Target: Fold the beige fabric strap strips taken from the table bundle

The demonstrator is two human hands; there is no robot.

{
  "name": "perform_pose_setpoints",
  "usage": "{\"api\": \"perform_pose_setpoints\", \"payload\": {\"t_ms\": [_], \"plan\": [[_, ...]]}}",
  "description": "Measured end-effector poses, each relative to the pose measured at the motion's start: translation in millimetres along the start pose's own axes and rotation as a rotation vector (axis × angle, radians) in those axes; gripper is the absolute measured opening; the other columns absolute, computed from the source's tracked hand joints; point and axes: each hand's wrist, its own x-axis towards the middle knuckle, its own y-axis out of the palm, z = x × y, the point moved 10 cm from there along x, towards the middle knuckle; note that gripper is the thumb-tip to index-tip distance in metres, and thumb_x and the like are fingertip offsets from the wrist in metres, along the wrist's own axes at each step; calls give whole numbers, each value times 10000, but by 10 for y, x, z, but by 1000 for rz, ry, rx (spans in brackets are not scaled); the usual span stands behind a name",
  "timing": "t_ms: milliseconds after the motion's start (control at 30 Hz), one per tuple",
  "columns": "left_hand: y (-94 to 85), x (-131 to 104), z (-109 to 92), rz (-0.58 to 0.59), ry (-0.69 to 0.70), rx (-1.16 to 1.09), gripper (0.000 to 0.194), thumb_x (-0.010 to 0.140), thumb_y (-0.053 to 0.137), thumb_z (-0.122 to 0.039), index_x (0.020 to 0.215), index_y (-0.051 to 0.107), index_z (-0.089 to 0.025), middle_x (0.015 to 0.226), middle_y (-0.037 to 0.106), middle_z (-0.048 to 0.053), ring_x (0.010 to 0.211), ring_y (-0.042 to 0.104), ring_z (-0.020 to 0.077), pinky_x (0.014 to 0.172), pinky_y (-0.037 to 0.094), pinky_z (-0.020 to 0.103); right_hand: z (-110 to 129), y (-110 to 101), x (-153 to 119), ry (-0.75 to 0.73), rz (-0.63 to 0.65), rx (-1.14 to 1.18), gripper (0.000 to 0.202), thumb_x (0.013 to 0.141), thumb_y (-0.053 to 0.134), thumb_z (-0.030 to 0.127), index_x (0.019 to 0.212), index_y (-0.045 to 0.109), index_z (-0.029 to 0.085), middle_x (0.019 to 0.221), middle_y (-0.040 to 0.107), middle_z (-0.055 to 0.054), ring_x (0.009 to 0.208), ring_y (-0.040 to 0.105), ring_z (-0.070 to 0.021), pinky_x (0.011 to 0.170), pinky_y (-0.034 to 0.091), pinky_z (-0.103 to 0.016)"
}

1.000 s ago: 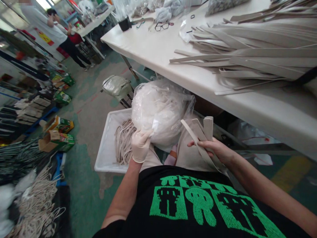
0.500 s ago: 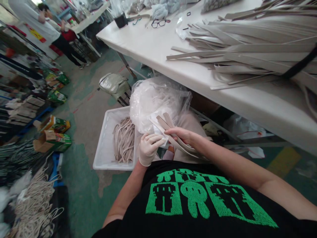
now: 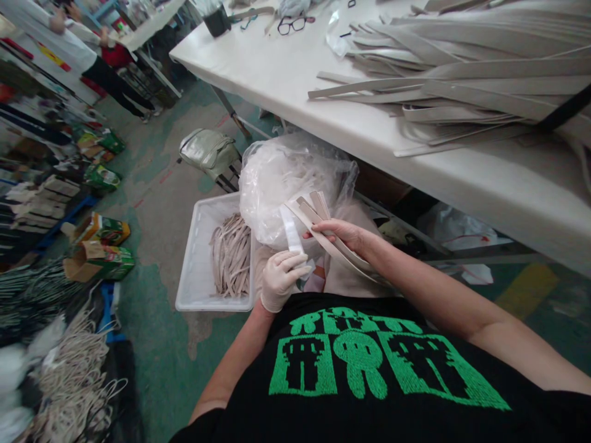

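Mid-frame, the left hand (image 3: 281, 278) pinches a white strip (image 3: 291, 230); the right hand (image 3: 340, 234) grips straps (image 3: 308, 211) low, so their ends fan.

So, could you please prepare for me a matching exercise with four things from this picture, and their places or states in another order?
Things
1. Bare right hand
2. White-gloved left hand
3. Dark-framed eyeglasses
4. White rectangular plastic bin

Places or states
A. Holds a narrow white translucent piece
B. Contains a pile of narrow beige strips
C. Holds several flat, long beige bands
D. On the long white table

Right pairs: 1-C, 2-A, 3-D, 4-B
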Motion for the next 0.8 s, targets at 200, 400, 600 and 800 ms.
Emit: {"api": "perform_pose_setpoints", "payload": {"t_ms": [200,400,600,800], "plan": [[94,39,-18,72,30,-65,256,1007,488,-240,1038,732,-310,1135,756,14,1147,655,140,987,537,360,-425,87,2,204,77,152,181,826,635,316,827,655,137,414,399,85,379,294,-68,386,305,-178],[300,13,-136,196,51,-125,271,1000,487,-239,1026,740,-333,1152,759,0,1200,634,157,1040,504,387,-209,132,92,86,45,-25,239,762,727,308,659,552,182,409,412,67,413,334,-82,424,331,-210],[-82,-115,-192,32,-5,-207,324,962,470,-184,1139,717,-296,1182,744,33,1205,630,183,1029,512,395,220,-28,-6,-107,-56,-183,241,711,734,368,702,604,166,397,382,82,393,283,-62,417,260,-209],[-46,-282,781,-163,-765,-441,433,957,528,-464,1249,673,-180,1277,693,112,1220,619,237,1115,438,433,410,-94,-41,-225,-80,-305,269,678,717,394,737,657,139,392,425,71,389,302,-69,419,236,-223]]}}
